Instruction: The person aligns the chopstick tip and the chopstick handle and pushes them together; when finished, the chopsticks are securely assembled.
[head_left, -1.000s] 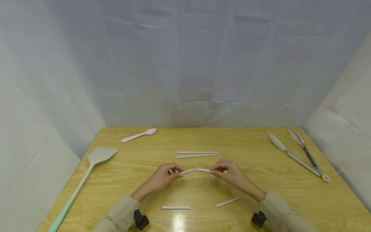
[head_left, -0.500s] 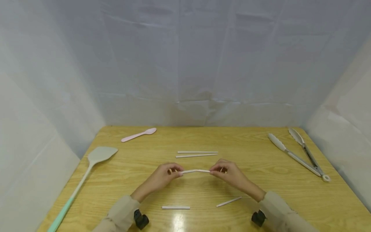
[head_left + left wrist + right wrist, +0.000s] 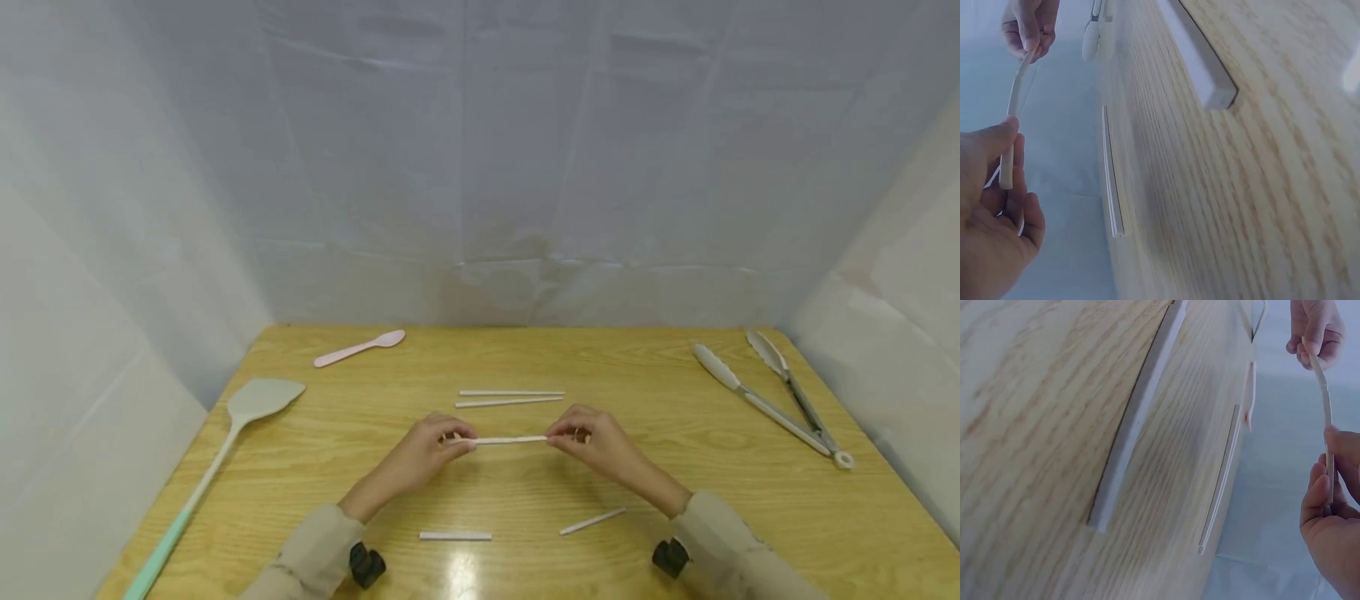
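Two pieces of a pale chopstick (image 3: 510, 440) meet end to end, raised over the middle of the table. My left hand (image 3: 420, 454) pinches the left piece between thumb and fingers. The right piece is pinched by my right hand (image 3: 603, 450). In the left wrist view the joined chopstick (image 3: 1017, 94) bends slightly where the pieces meet. Just beyond the hands lie two full-length chopsticks (image 3: 510, 403), close together. Nearer the front are two short chopstick pieces, a level left one (image 3: 455, 537) and a slanted right one (image 3: 592, 522).
A pink spoon (image 3: 360, 349) lies at the back left of the wooden table (image 3: 345, 417). Along the left edge is a turner (image 3: 213, 467) with a mint-green handle end. Spread tongs (image 3: 776, 408) lie at the right. Pale sheeting (image 3: 502, 167) hangs behind and beside the table.
The two held pieces have come from a small gap apart into contact, and now lie in a nearly straight line. The right hand has risen slightly. Everything on the table stays put.
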The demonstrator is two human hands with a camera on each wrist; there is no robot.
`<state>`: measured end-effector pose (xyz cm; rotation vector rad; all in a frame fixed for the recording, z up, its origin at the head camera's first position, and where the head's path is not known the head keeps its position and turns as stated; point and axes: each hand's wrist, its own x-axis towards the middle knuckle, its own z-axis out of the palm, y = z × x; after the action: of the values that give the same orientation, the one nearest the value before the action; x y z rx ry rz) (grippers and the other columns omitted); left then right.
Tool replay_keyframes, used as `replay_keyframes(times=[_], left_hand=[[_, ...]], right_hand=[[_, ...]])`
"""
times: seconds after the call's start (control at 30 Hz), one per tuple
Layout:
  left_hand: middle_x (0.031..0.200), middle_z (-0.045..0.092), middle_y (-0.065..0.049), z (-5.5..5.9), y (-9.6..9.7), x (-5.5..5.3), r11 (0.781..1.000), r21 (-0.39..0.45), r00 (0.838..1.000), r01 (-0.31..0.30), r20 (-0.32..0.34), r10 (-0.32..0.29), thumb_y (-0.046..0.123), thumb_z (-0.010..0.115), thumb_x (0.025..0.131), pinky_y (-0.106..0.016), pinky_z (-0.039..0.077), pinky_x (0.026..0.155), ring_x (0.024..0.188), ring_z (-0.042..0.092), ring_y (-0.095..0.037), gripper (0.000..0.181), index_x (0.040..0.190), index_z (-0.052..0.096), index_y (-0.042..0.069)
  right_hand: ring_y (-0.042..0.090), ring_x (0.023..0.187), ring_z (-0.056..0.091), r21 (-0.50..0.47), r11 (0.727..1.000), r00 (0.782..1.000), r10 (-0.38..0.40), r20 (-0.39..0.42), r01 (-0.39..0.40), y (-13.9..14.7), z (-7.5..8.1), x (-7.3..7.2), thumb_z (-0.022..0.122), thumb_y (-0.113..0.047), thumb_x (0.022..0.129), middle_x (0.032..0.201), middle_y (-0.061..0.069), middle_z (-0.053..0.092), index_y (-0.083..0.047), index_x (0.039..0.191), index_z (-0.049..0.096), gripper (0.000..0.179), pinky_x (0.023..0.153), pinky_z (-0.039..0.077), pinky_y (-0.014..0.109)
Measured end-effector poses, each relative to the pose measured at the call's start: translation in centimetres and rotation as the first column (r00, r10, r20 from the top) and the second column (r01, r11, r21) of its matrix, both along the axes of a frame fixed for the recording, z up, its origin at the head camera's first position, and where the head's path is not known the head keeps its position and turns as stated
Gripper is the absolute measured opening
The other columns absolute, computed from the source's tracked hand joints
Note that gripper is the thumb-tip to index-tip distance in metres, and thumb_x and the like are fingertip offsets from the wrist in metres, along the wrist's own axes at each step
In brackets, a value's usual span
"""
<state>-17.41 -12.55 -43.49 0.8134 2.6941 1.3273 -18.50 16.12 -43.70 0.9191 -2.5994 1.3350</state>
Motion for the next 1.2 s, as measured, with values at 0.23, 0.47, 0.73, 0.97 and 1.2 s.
replay_keyframes(times=[0.23, 0.47, 0.73, 0.97, 1.2], left_hand=[[0.101, 0.067, -0.004, 0.17, 0.17, 0.01, 1.0, -0.015, 0.999, 0.009, -0.046, -0.01, 0.018, 0.063, 0.091, -0.028, 0.048, 0.078, 0.09, 0.055, -0.016, 0.018, 0.102, 0.069, 0.006], [0.103, 0.067, -0.006, 0.54, 0.25, 0.14, 1.0, -0.011, 0.999, -0.012, -0.041, 0.012, 0.018, 0.064, 0.091, -0.03, 0.048, 0.08, 0.092, 0.056, -0.019, 0.018, 0.103, 0.07, 0.006], [0.105, 0.066, -0.007, 0.31, 0.18, 0.01, 0.999, 0.035, 0.999, -0.006, -0.05, 0.008, 0.019, 0.062, 0.092, -0.026, 0.051, 0.076, 0.089, 0.06, -0.017, 0.021, 0.106, 0.07, 0.005], [0.093, 0.064, -0.007, -0.1, 0.45, -0.17, 0.995, 0.104, 0.984, -0.008, -0.178, 0.027, 0.009, 0.065, 0.088, -0.026, 0.053, 0.072, 0.082, 0.063, -0.018, 0.014, 0.099, 0.07, 0.001], [0.086, 0.062, -0.004, 0.16, 0.58, -0.29, 0.991, 0.137, 0.958, 0.006, -0.284, 0.033, 0.005, 0.067, 0.085, -0.025, 0.052, 0.069, 0.078, 0.06, -0.015, 0.013, 0.097, 0.07, -0.001]], right_hand=[[0.003, 0.073, 0.055, 0.014, 1.0, 1.0, -0.012, 0.013, 0.012, -0.22, 0.32, 0.03, 0.069, -0.013, 0.087, 0.085, -0.002, 0.063, -0.009, 0.092, 0.074, 0.008, 0.063, 0.05, 0.022], [0.004, 0.073, 0.057, -0.006, 1.0, 1.0, -0.022, -0.004, 0.022, -0.37, 0.28, 0.06, 0.07, -0.011, 0.086, 0.084, -0.001, 0.063, -0.007, 0.092, 0.074, 0.009, 0.064, 0.051, 0.023], [0.003, 0.065, 0.047, -0.032, 0.999, 0.999, -0.034, -0.031, 0.033, -0.32, 0.17, 0.25, 0.072, -0.012, 0.083, 0.08, -0.005, 0.06, -0.007, 0.091, 0.075, 0.01, 0.055, 0.043, 0.021], [0.002, 0.063, 0.042, -0.134, 0.991, 0.996, -0.005, -0.086, -0.007, -0.53, 0.23, 0.26, 0.072, -0.005, 0.082, 0.077, -0.002, 0.054, -0.004, 0.089, 0.075, 0.008, 0.052, 0.041, 0.02], [0.006, 0.061, 0.04, -0.18, 0.981, 0.983, 0.036, -0.179, -0.069, -0.59, 0.27, 0.09, 0.071, 0.009, 0.078, 0.075, 0.003, 0.052, 0.003, 0.088, 0.073, 0.012, 0.052, 0.038, 0.019]])
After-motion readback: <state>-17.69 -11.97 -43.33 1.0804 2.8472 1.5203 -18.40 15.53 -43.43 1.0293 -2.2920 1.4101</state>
